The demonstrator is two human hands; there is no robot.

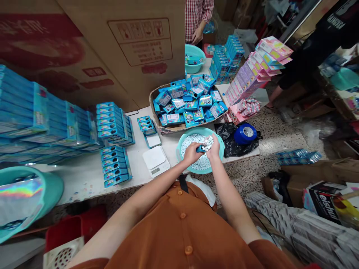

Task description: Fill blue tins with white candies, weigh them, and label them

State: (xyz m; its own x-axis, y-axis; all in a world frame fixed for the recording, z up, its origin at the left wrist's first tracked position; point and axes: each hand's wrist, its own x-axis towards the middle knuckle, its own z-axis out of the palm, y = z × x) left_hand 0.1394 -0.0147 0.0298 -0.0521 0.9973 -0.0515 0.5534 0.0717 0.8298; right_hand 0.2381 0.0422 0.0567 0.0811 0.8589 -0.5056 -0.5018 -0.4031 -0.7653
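Note:
My left hand (192, 154) is closed around a small blue packet (200, 148) above a turquoise basin (221, 149). Cupped beside it, my right hand (214, 149) holds a heap of small white pellets (208, 143) against the packet's end. More white pellets (201, 163) fill the basin under both hands. Just beyond the basin stands an open cardboard tray (171, 130) piled with blue packets (191, 105). Left of the basin, a white kitchen scale (156, 160) lies on the white table (137, 149); its display is too small to read.
Stacks of blue boxes (110, 123) line the left, beside another turquoise tub (50, 186). A tall cardboard carton (123, 74) borders the back. At right are a blue tape roll (244, 133) on a black bag (226, 136) and stacked pink boxes (246, 76). A person in a checked shirt (196, 16) stands opposite.

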